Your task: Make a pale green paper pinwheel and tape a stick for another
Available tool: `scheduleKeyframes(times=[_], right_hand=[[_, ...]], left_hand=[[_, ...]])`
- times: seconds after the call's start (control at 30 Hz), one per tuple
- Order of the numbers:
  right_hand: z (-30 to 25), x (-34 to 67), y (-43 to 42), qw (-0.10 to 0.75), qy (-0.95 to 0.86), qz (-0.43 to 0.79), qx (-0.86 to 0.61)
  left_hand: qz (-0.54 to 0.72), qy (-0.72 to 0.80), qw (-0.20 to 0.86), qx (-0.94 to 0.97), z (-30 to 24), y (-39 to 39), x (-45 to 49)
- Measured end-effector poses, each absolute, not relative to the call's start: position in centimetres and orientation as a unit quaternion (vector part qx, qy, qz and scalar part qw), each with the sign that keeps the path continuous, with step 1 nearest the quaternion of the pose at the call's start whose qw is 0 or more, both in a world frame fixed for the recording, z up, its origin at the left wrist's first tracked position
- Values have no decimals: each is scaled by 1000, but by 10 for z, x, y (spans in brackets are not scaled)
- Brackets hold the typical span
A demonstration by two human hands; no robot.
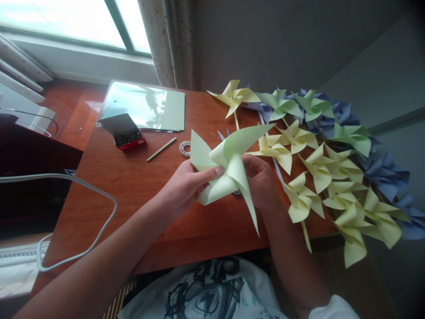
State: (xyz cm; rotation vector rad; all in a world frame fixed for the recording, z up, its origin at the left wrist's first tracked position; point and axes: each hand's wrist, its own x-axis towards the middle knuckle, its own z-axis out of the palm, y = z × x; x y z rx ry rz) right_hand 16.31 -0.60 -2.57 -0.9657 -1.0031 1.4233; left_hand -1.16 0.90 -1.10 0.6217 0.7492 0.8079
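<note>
A pale green paper pinwheel is held up over the table, its blades curled in toward the centre. My left hand grips it from the left, thumb pressed near the middle and the other fingers behind the paper. On the other side my right hand is closed at the pinwheel's back edge; its fingertips are partly hidden by a blade. Behind the pinwheel lie scissors, mostly covered, and a roll of tape. A thin pale green paper stick rests to the left.
Yellow pinwheels, green pinwheels and blue pinwheels crowd the right side of the wooden table. A red box with its dark lid raised stands near a clear folder with green sheets. A white cable loops over the left edge.
</note>
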Motion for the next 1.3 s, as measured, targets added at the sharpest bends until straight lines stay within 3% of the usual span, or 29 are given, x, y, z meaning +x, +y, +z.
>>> scheduleKeyframes(times=[0.17,0.57,1.3], right_hand=[[-25,161,-4,565,-453,574,-382],[-22,161,-6,528,-491,544,-428],[-27,172,-4,510,-493,571,-413]], left_hand=[[375,362,800,298,-11,9,-12],[382,351,803,293,-11,9,-11],[363,353,809,300,-9,8,-13]])
